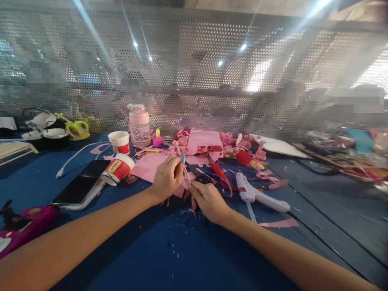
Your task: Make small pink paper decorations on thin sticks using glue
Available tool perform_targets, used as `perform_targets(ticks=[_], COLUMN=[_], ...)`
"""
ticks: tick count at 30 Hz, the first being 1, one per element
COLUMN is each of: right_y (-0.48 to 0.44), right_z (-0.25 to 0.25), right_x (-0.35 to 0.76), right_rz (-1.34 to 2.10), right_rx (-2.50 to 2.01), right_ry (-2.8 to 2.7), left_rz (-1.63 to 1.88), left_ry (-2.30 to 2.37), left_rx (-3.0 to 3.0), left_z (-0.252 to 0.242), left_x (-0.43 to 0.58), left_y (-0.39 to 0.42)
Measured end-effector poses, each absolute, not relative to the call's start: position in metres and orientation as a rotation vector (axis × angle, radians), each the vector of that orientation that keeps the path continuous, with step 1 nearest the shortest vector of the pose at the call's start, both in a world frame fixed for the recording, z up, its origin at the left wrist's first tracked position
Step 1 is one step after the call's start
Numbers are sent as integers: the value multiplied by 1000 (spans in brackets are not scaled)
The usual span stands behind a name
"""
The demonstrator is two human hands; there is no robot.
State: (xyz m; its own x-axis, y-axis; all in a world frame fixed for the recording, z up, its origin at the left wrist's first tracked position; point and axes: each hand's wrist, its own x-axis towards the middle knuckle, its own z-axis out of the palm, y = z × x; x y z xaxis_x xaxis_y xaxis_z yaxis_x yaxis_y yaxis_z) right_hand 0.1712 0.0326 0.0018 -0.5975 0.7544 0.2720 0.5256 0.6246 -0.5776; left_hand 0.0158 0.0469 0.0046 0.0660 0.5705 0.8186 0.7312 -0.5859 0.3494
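Far left of left hand: phone (81, 182) flat on blue table (169, 250). Tipped paper cup (119, 169) just beside it, upright paper cup (119, 142) and pink bottle (140, 125) behind. Left hand (166, 178) pinches thin pink strip (178, 155), strip sticks up and tilts back-left. Right hand (209, 201) just beside left, fingers curled round scissors (197, 171), blades point at the strip; cannot tell if they touch it. Red-handled scissors (221, 174) lie just beyond right hand. White glue gun (257, 195) lies near, on its right.
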Motion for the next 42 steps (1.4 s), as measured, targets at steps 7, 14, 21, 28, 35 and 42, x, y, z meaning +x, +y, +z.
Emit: perform_targets(ticks=[7, 14, 21, 28, 35, 42], right_y=[32, 34, 34, 32, 31, 30], right_z=[3, 1, 3, 3, 4, 4], right_x=[170, 171, 171, 171, 171, 170], right_rz=[588, 628, 636, 601, 553, 482], right_rx=[-1041, -1078, -1083, -1072, -1060, -1093], right_ry=[-2362, -2345, -2354, -2348, -2373, -2401], left_rz=[-1485, -1344, -1145, -1390, -1491, -1524], left_ry=[-1336, -1191, -873, -1142, -1353, -1319], left_rx=[-2155, -2162, -2132, -2171, -2133, -2075], left_z=[1, -3, -1, -2, -1, 0], left_x=[15, 16, 12, 10, 14, 20], left_y=[50, 45, 37, 41, 44, 43])
